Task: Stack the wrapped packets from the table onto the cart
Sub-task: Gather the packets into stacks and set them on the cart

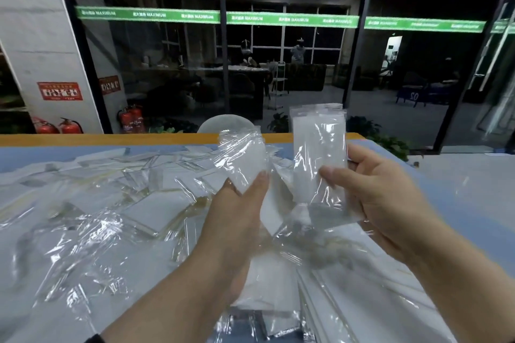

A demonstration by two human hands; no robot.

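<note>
The blue-topped table (459, 203) carries a loose heap of clear-wrapped white packets (145, 209), overlapping, apparently flat.

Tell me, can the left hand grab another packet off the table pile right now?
Probably not: the left hand already grips a wrapped packet, raised above the pile. Nothing blocks the pile, but those fingers are occupied.

packets (117, 203) on table (459, 203) | left-held packet (242, 159) left of right-held stack (317, 147)

Red fire extinguishers (131, 119), green window banner (217, 17)
</note>
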